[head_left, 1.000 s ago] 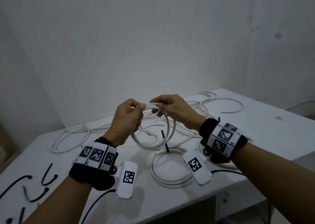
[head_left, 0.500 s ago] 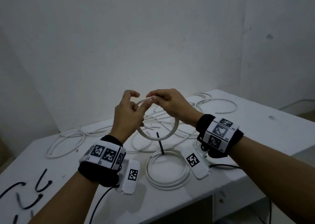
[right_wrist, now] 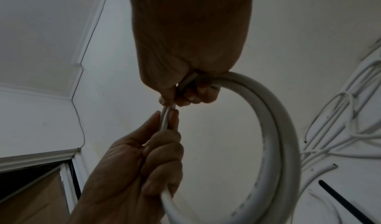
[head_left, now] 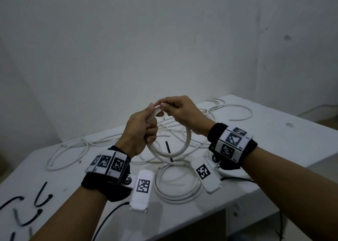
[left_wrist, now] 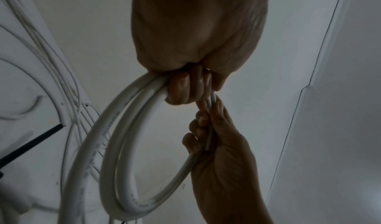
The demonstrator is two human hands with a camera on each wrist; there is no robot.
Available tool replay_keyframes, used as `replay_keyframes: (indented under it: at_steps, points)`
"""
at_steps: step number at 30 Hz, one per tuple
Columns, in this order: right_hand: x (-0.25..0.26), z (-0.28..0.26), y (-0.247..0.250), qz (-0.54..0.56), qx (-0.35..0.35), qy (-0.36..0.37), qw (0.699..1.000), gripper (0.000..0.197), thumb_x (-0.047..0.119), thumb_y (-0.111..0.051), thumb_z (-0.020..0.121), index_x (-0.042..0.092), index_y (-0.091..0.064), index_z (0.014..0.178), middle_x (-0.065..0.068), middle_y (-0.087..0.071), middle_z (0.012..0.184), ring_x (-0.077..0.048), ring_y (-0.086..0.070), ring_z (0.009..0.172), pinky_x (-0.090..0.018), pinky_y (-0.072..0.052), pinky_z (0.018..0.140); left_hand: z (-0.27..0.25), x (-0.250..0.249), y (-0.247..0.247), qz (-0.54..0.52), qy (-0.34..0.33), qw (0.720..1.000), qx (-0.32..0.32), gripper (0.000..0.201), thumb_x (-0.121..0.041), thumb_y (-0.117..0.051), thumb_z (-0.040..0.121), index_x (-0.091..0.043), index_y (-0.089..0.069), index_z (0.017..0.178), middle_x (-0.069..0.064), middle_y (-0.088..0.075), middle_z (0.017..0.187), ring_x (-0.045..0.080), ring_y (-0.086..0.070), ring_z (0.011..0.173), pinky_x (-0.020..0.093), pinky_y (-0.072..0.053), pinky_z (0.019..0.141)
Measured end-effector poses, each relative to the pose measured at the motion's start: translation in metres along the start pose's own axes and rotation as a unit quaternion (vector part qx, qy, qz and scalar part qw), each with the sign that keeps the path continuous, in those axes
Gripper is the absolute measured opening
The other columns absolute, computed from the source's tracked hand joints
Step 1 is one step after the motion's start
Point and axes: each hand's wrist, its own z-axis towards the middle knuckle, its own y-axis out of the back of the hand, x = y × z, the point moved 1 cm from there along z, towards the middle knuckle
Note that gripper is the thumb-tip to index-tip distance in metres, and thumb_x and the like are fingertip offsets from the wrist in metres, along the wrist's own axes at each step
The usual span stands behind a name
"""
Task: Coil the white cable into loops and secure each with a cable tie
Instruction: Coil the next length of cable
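Observation:
I hold a white cable coil (head_left: 184, 147) of two or three turns upright above the table. My left hand (head_left: 151, 120) grips its top left, fingers curled round the bundled turns (left_wrist: 128, 113). Just to the right, my right hand (head_left: 165, 106) pinches the thin cable end (left_wrist: 208, 139) against the loop's top (right_wrist: 247, 84). In the right wrist view the left hand (right_wrist: 148, 151) comes up from below. A finished coil (head_left: 175, 195) lies on the table under my hands, with a black cable tie (head_left: 168, 150) sticking up from it.
Loose white cables (head_left: 67, 149) sprawl over the back of the white table (head_left: 285, 145), more at the far right (head_left: 237, 112). Several black cable ties (head_left: 41, 196) lie at the front left. The table's front edge runs just below my wrists. Walls stand close behind.
My left hand's fingers, spread off the cable half a second ago, have curled round the coil. The right hand has moved the cable end up to the loop's top.

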Motion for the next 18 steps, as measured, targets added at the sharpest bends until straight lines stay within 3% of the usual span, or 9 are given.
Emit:
replay_keyframes:
  at_steps: [2,6,9,11,14,16,18]
  points:
    - [-0.003,-0.002,-0.002,0.016,0.012,-0.028,0.999,0.022,0.014,-0.049,0.098,0.013,-0.069,0.106,0.005,-0.054,0.063,-0.004,-0.044,0.050,-0.019,-0.036,0.047,0.001,0.001,0.003,0.004,-0.007,1.000,-0.018,0.039,-0.041,-0.044,0.099,-0.009,-0.059,0.083,-0.008,-0.024,0.046,0.006,-0.019,0.036,0.016,-0.016,0.036]
    - [-0.014,-0.015,-0.005,0.052,0.020,-0.084,0.995,0.024,0.028,-0.047,0.099,0.029,-0.056,0.121,-0.005,-0.060,0.078,-0.015,-0.058,0.066,-0.024,-0.047,0.053,0.002,0.001,0.017,-0.012,-0.040,0.997,-0.060,0.033,-0.037,-0.049,0.099,-0.009,-0.058,0.084,-0.009,-0.026,0.044,0.005,-0.020,0.035,0.015,-0.018,0.035]
    - [-0.027,-0.036,-0.010,0.015,-0.032,-0.165,0.986,0.035,0.047,-0.053,0.092,0.020,-0.050,0.115,-0.007,-0.061,0.084,-0.017,-0.060,0.070,-0.026,-0.048,0.052,0.004,-0.001,0.032,-0.067,-0.060,0.990,-0.110,0.031,-0.035,-0.049,0.099,-0.009,-0.056,0.085,-0.010,-0.026,0.043,0.004,-0.021,0.033,0.014,-0.019,0.034]
    - [-0.032,-0.055,-0.017,0.056,0.004,-0.241,0.969,0.040,0.050,-0.059,0.087,0.014,-0.052,0.103,-0.007,-0.063,0.079,-0.017,-0.060,0.061,-0.025,-0.045,0.044,0.005,-0.001,0.042,-0.102,-0.073,0.982,-0.141,0.030,-0.036,-0.048,0.099,-0.010,-0.056,0.085,-0.010,-0.025,0.043,0.003,-0.021,0.033,0.014,-0.019,0.035]
    - [-0.029,-0.078,-0.040,0.199,0.113,-0.269,0.936,0.024,0.030,-0.062,0.091,0.008,-0.055,0.096,-0.014,-0.066,0.080,-0.021,-0.064,0.062,-0.027,-0.050,0.045,0.007,0.000,0.048,-0.120,-0.085,0.975,-0.166,0.031,-0.035,-0.047,0.100,-0.011,-0.056,0.085,-0.010,-0.025,0.042,0.004,-0.021,0.034,0.014,-0.020,0.035]
    - [-0.024,-0.083,-0.057,0.300,0.078,-0.252,0.917,0.013,0.017,-0.056,0.094,0.004,-0.058,0.093,-0.014,-0.067,0.081,-0.021,-0.066,0.065,-0.029,-0.054,0.051,0.007,0.002,0.047,-0.130,-0.081,0.974,-0.167,0.031,-0.036,-0.046,0.100,-0.011,-0.056,0.084,-0.010,-0.024,0.042,0.004,-0.021,0.034,0.015,-0.020,0.035]
    - [-0.025,-0.081,-0.071,0.368,-0.007,-0.273,0.889,0.014,0.011,-0.052,0.096,0.003,-0.059,0.086,-0.014,-0.066,0.079,-0.021,-0.066,0.065,-0.029,-0.056,0.055,0.007,0.005,0.045,-0.138,-0.072,0.975,-0.161,0.031,-0.036,-0.046,0.100,-0.011,-0.055,0.084,-0.010,-0.024,0.043,0.004,-0.021,0.034,0.015,-0.021,0.034]
